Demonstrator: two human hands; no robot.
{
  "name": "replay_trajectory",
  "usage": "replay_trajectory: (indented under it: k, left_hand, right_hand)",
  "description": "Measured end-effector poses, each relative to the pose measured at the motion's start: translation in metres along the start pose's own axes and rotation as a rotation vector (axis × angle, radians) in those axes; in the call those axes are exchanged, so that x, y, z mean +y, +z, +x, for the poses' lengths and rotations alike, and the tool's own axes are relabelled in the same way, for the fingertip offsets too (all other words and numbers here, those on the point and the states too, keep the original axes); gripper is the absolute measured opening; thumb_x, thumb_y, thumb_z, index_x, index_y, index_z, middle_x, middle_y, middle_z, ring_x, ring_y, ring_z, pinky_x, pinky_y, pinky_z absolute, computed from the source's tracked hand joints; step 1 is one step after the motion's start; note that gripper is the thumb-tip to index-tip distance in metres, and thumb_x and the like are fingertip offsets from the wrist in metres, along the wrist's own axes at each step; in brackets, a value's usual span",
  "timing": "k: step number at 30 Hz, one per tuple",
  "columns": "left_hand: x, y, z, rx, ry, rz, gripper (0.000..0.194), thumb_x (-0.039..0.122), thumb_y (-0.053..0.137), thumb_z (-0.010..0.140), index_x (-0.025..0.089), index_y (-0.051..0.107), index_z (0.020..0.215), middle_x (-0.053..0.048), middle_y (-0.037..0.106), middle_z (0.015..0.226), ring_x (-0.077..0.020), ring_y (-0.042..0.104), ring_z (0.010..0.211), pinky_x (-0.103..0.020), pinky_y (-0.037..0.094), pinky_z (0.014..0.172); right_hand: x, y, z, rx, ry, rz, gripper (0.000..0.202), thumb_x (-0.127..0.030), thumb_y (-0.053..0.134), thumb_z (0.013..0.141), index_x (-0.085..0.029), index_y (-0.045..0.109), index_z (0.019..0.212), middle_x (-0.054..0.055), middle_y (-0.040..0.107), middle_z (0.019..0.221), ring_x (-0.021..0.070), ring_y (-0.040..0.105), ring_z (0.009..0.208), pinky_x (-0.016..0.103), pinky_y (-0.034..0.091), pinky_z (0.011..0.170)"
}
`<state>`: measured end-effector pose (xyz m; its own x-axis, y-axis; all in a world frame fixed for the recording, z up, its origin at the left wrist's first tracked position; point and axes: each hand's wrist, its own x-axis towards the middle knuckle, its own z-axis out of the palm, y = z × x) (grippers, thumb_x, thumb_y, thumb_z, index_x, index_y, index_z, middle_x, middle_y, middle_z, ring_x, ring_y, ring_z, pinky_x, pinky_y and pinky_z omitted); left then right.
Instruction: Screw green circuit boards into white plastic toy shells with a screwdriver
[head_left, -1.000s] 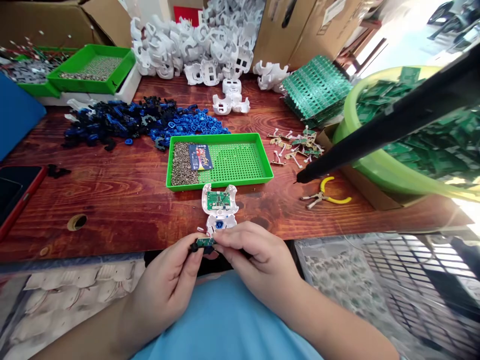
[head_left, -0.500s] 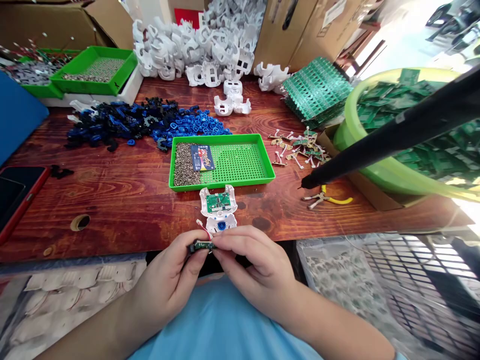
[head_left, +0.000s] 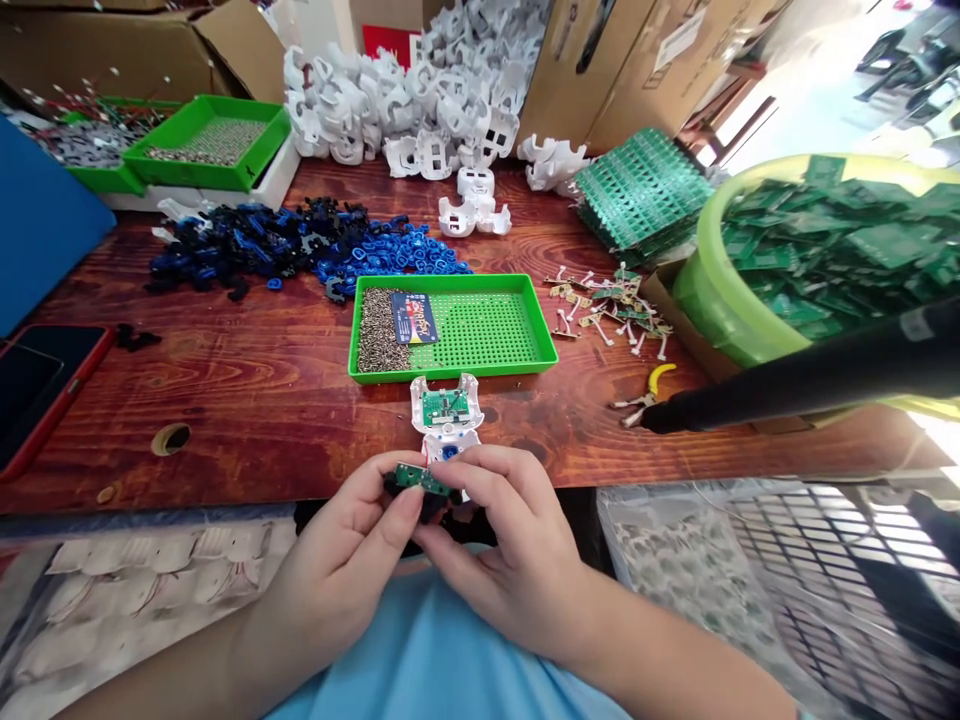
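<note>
Just off the table's front edge, my left hand (head_left: 339,548) pinches a small green circuit board (head_left: 417,477) fitted with black parts, its thumb across the board. My right hand (head_left: 517,545) grips the same piece at its right end, fingers closed. Right behind my fingers lies a white plastic shell (head_left: 477,402) with a larger green circuit board (head_left: 444,405) in it. A second white shell part with a blue button (head_left: 450,453) is nearer me, partly hidden by my hands. A bit of red wire shows beside the held board.
Beyond the shells stands a green tray (head_left: 547,352) with screws and a card. Blue and black parts (head_left: 285,240), white shells (head_left: 405,100) and small wired boards (head_left: 611,305) lie behind. A black pole (head_left: 795,375) crosses at right over pliers (head_left: 660,380), near a yellow-green tub (head_left: 701,260).
The held board has turned so its green face shows more, and my hands have risen slightly over the nearer shell part. The view has shifted; the pole now appears lower, over the pliers.
</note>
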<state>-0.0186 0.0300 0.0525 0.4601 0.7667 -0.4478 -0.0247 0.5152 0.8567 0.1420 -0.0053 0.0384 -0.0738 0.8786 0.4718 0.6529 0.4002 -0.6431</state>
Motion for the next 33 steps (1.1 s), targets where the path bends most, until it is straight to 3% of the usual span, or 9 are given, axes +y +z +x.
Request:
replay_trajectory:
  k: [8, 13, 18, 25, 30, 33]
  left_hand:
    - [-0.005, -0.004, 0.001, -0.041, 0.190, 0.121, 0.035, 0.034, 0.054, 0.089, 0.028, 0.055, 0.123, -0.002, 0.066, 0.123, -0.0187, 0.065, 0.106, -0.020, 0.056, 0.083]
    - [-0.010, -0.015, 0.002, -0.092, 0.335, 0.290, 0.036, 0.024, 0.049, 0.092, 0.034, 0.052, 0.127, 0.003, 0.061, 0.129, -0.0147, 0.059, 0.114, -0.019, 0.047, 0.097]
    - [-0.012, -0.021, 0.007, -0.100, 0.313, 0.334, 0.037, 0.025, 0.046, 0.093, 0.033, 0.049, 0.129, 0.002, 0.062, 0.128, -0.0148, 0.060, 0.113, -0.019, 0.048, 0.095]
    - [-0.009, -0.014, 0.016, 0.044, 0.266, 0.255, 0.026, 0.030, 0.053, 0.089, 0.030, 0.061, 0.113, 0.001, 0.067, 0.118, -0.0193, 0.058, 0.116, -0.023, 0.052, 0.090]
    - [-0.011, -0.012, 0.021, -0.041, 0.265, 0.158, 0.027, 0.027, 0.048, 0.091, 0.028, 0.056, 0.117, 0.000, 0.065, 0.120, -0.0146, 0.061, 0.108, -0.021, 0.049, 0.092]
    - [-0.007, -0.015, 0.020, -0.131, 0.190, 0.225, 0.035, 0.033, 0.045, 0.092, 0.030, 0.046, 0.128, 0.000, 0.065, 0.119, -0.0151, 0.062, 0.104, -0.022, 0.049, 0.090]
  right_hand:
    - [0.002, -0.008, 0.003, 0.021, -0.092, -0.013, 0.039, -0.021, 0.068, 0.077, -0.021, 0.052, 0.113, 0.007, 0.062, 0.097, 0.0177, 0.060, 0.090, 0.031, 0.055, 0.074]
    - [0.004, -0.009, 0.008, -0.044, -0.114, 0.005, 0.036, -0.023, 0.069, 0.076, -0.020, 0.054, 0.109, 0.007, 0.064, 0.095, 0.0176, 0.062, 0.087, 0.031, 0.054, 0.072]
    - [0.007, -0.007, 0.009, -0.101, -0.127, -0.034, 0.035, -0.024, 0.068, 0.078, -0.018, 0.054, 0.110, 0.007, 0.065, 0.097, 0.0176, 0.062, 0.089, 0.031, 0.055, 0.074]
    - [0.011, -0.006, 0.014, -0.146, -0.128, -0.121, 0.035, -0.023, 0.066, 0.078, -0.018, 0.054, 0.111, 0.009, 0.061, 0.104, 0.0186, 0.060, 0.097, 0.032, 0.055, 0.082]
    - [0.013, -0.003, 0.016, -0.196, -0.074, -0.110, 0.036, -0.025, 0.065, 0.079, -0.020, 0.052, 0.112, 0.009, 0.059, 0.105, 0.0200, 0.059, 0.098, 0.035, 0.055, 0.080]
    - [0.018, -0.003, 0.014, -0.200, -0.026, -0.049, 0.038, -0.022, 0.065, 0.077, -0.021, 0.051, 0.112, 0.009, 0.057, 0.106, 0.0196, 0.058, 0.099, 0.034, 0.054, 0.080]
